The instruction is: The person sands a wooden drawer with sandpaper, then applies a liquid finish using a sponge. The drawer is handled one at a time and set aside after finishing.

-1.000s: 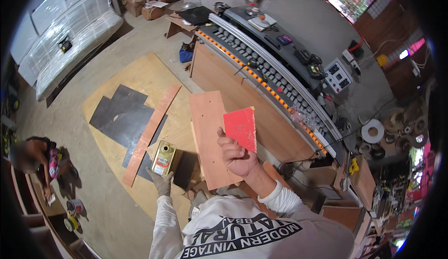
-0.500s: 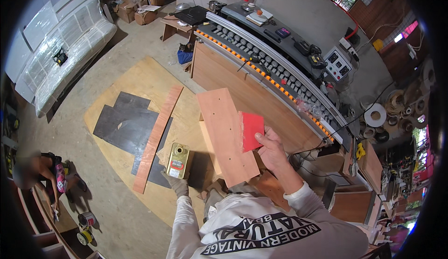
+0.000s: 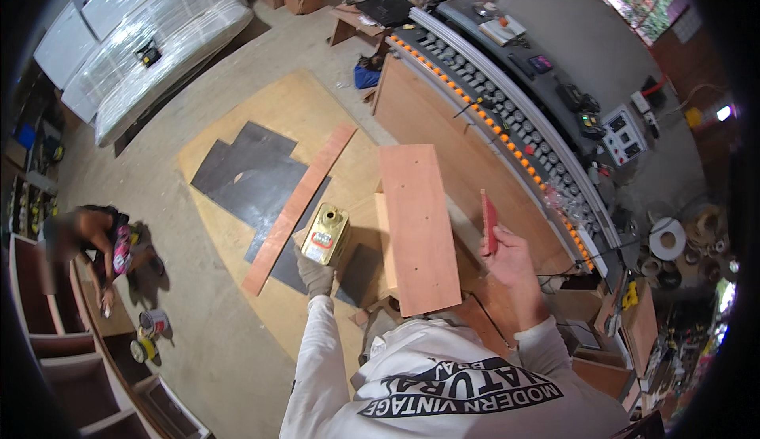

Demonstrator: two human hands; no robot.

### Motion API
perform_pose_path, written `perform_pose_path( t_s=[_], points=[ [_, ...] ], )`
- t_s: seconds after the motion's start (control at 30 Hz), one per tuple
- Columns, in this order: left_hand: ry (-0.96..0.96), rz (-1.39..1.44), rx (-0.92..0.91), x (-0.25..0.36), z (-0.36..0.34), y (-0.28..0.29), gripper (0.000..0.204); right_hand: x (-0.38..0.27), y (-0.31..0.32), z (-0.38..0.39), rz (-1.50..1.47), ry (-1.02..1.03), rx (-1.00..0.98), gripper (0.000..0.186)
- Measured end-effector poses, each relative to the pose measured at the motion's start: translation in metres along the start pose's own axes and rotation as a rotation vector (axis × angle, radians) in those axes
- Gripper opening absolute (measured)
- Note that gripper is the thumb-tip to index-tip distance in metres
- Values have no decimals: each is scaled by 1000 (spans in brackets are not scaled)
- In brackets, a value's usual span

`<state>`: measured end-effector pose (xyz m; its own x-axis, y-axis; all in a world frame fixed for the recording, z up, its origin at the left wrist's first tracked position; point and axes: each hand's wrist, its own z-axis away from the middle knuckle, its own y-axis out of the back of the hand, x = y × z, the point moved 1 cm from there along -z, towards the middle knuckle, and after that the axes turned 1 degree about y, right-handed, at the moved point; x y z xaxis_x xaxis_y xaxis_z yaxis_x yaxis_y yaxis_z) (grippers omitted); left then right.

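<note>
My gloved left hand (image 3: 317, 274) grips a gold rectangular metal can (image 3: 326, 235) with a small round opening in its top. The can is held upright, left of a reddish-brown wooden board (image 3: 421, 229) with a few dark holes. This board lies over a lighter wooden piece (image 3: 384, 237) that shows along its left side. To the right of the board, my bare right hand (image 3: 511, 258) pinches a flat red piece (image 3: 489, 221), turned nearly edge-on and apart from the board.
A long wooden strip (image 3: 301, 205) and dark sheets (image 3: 245, 170) lie on a plywood sheet (image 3: 229, 114) on the floor. A roller machine (image 3: 491, 114) stands at the right. Another person (image 3: 99, 241) crouches at the left beside a paint can (image 3: 153, 324) and shelving (image 3: 75, 372).
My right hand has drawn the red piece off the board to the right and turned it edge-on. The can stays in my left hand. The whole view has shifted.
</note>
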<state>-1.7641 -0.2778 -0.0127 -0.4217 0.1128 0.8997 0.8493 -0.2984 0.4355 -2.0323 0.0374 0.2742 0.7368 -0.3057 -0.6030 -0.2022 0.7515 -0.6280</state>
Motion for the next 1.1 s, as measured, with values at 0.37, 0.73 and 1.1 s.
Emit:
perform_pose_path(
  t_s=[0.37, 0.73, 1.1],
  points=[
    [23, 91, -6, 9, -22, 0, 96, -28, 94, -14, -100, 49, 148, 14],
    [-118, -382, -151, -75, 46, -1, 70, -22, 185, 50, -105, 150, 509, 11],
    [-33, 84, 138, -57, 3, -13, 104, -10, 244, 78, -17, 140, 639, 15]
  ],
)
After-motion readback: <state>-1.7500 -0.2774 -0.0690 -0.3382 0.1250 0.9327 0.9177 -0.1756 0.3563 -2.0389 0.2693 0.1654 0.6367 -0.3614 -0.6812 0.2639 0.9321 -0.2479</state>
